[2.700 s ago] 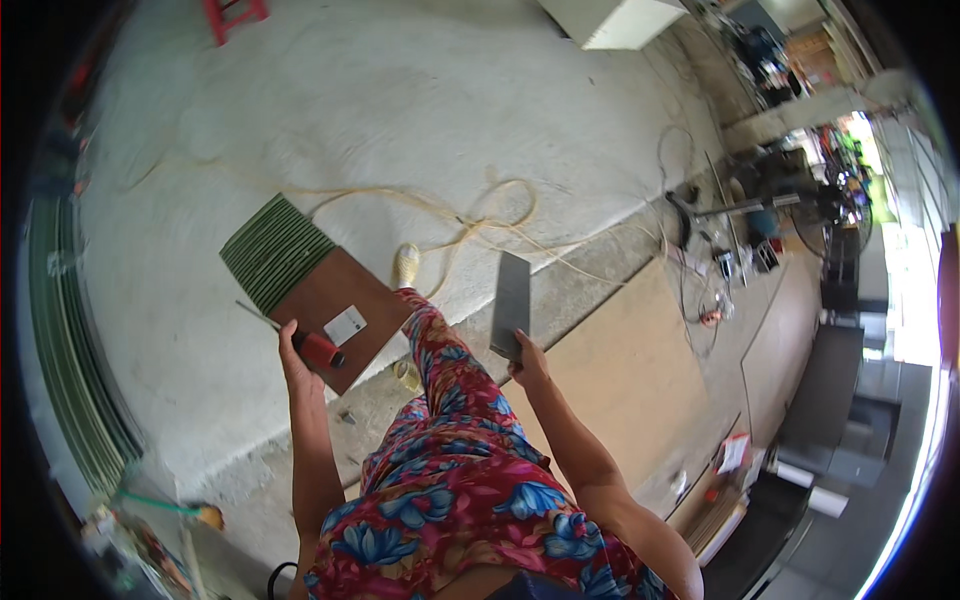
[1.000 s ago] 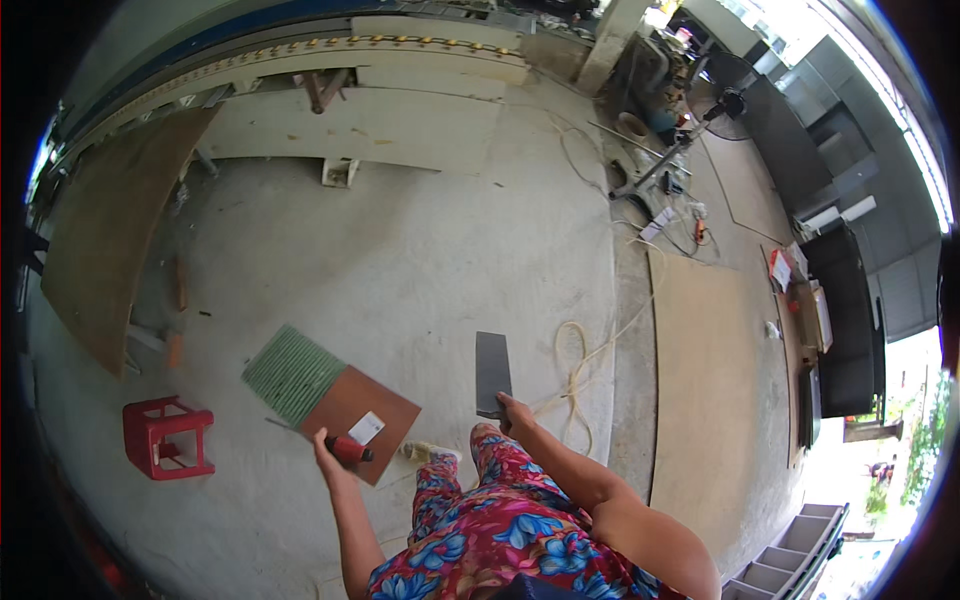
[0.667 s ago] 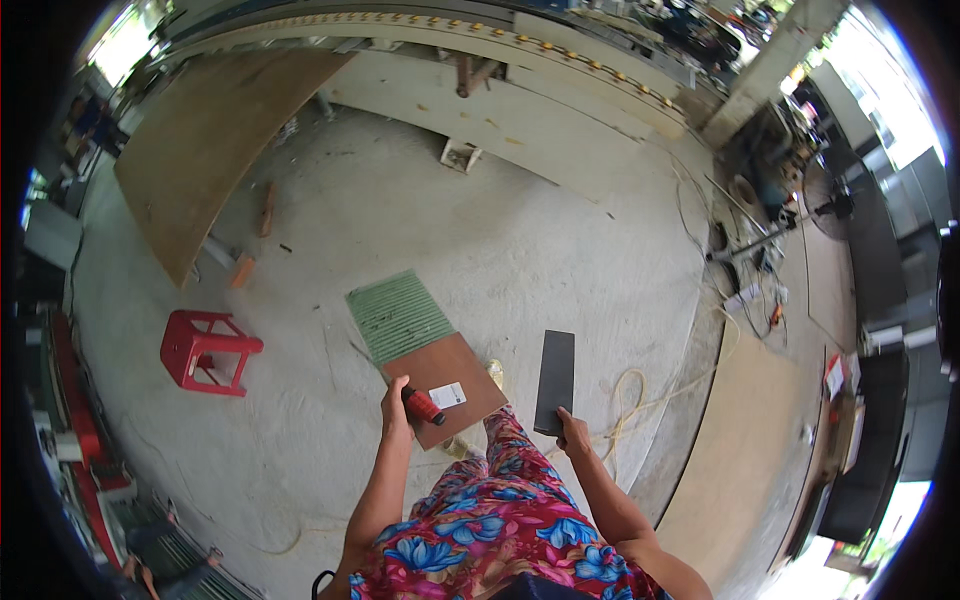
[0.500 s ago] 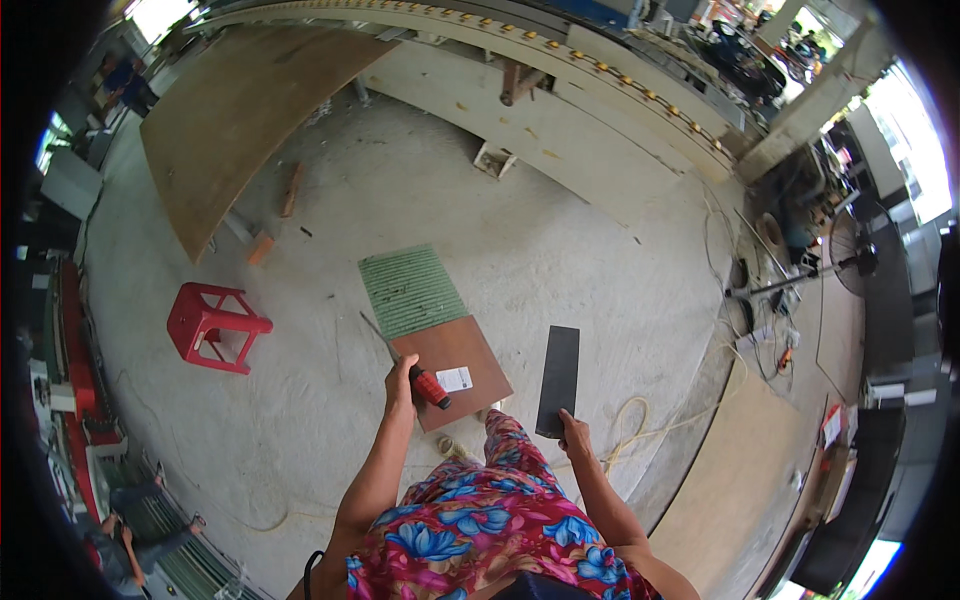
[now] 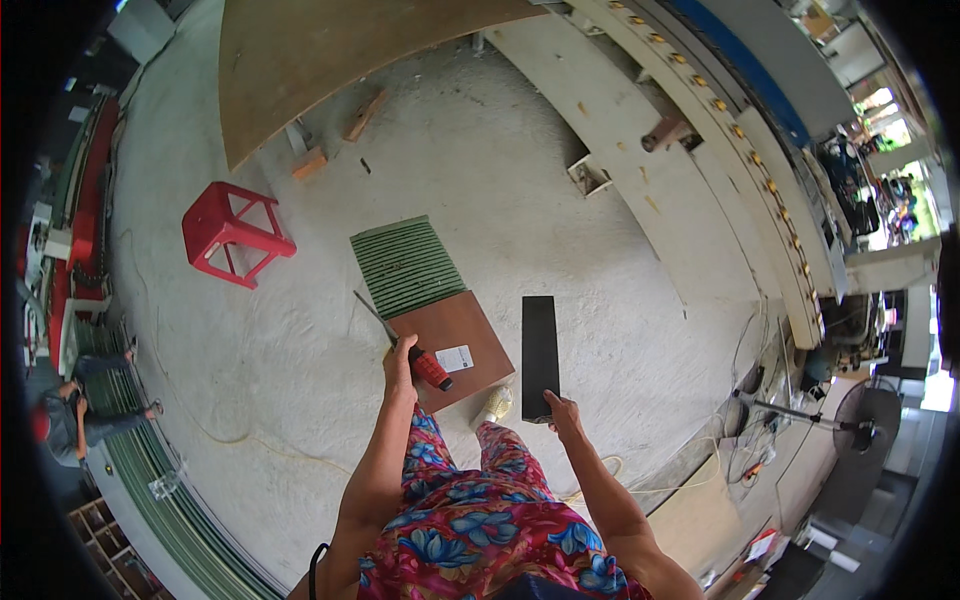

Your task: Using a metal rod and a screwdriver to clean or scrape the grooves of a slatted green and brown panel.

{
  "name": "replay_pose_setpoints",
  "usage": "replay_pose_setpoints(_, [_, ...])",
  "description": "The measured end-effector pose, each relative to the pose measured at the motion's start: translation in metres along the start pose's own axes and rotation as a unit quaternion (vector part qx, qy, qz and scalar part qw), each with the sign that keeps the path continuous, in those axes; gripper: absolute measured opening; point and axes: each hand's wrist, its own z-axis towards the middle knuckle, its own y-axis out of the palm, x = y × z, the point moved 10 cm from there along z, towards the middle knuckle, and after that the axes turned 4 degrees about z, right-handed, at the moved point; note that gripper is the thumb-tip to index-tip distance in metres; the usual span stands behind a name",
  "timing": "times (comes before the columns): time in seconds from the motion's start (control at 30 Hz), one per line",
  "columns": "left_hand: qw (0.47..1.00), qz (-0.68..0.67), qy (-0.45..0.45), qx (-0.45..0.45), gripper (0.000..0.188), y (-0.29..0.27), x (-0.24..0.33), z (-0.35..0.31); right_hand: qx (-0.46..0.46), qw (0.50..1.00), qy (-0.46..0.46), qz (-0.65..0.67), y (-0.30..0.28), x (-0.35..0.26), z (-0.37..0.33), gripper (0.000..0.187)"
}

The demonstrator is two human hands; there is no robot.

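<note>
Left hand [image 5: 400,368] clamped on a screwdriver-like tool [image 5: 431,370], seemingly pinching the brown panel [image 5: 455,325] too; your underside fingers are hidden. Right hand [image 5: 563,412] closed on the near end of a dark strip [image 5: 540,345], well clear of the panel. Double load on your left: if that grip loosens, tool or panel could slip toward your shoe [image 5: 497,402]. Tool's thin shaft crosses the panel's left edge, so a twist could scratch it. Strip's held at one end only, so it may tip or knock something.

Tool: ribbed red-and-black grip, slim shaft. Panel: flat, smooth, squarish, white label [image 5: 454,358]. Green piece [image 5: 410,265] beyond it: parallel ridges, can't tell if attached. Strip: long, flat, matt. Outward: rough grey floor [image 5: 300,350], red plastic-looking stool [image 5: 215,235].
</note>
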Motion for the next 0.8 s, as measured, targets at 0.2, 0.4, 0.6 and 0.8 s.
replay_pose_setpoints(0.2, [0.997, -0.028, -0.042, 0.053, 0.053, -0.063, 0.060, 0.205, -0.027, 0.997, -0.025, -0.066, 0.193, -0.114, 0.098, 0.041])
replay_pose_setpoints(0.4, [0.992, -0.053, -0.067, 0.092, 0.048, -0.139, 0.142, 0.452, -0.040, 0.992, -0.027, -0.118, 0.439, -0.194, 0.216, 0.041])
replay_pose_setpoints(0.6, [0.994, -0.026, -0.003, 0.104, 0.035, -0.231, 0.211, 0.673, -0.064, 0.950, -0.129, -0.277, 0.683, -0.276, 0.378, 0.049])
replay_pose_setpoints(0.8, [0.986, 0.007, 0.027, 0.165, 0.043, -0.320, 0.220, 0.818, -0.113, 0.920, -0.170, -0.334, 0.940, -0.368, 0.515, 0.055])
